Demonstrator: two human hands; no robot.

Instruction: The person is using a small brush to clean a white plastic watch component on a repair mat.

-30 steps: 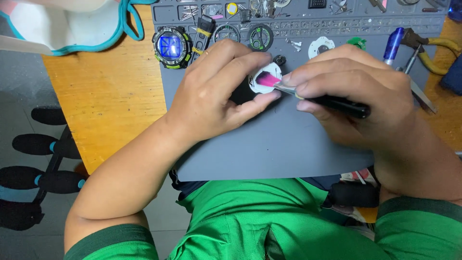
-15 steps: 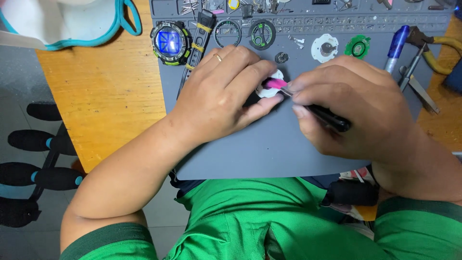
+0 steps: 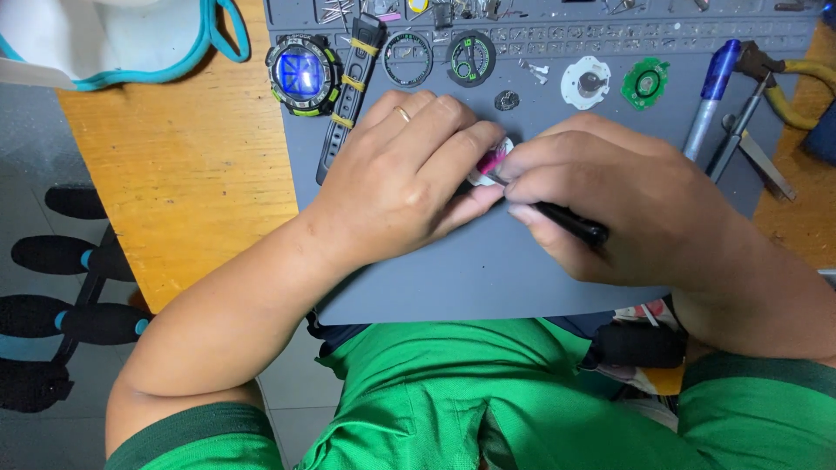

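Two hands meet mid-mat (image 3: 453, 278): the left hand (image 3: 409, 178) pinches a small white watch part (image 3: 488, 165), the right hand (image 3: 610, 204) grips a black tool (image 3: 570, 224); a slip could flick the part away.

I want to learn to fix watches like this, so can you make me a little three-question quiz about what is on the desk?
1. True or false: the left hand wears a ring.
2. The watch with the blue face lies where? A) on the wooden desk B) at the top left of the grey mat C) in the right hand
3. Fill in: the right hand holds a thin ____ tool at the small white and pink part.

Key: 1 true; 2 B; 3 black.
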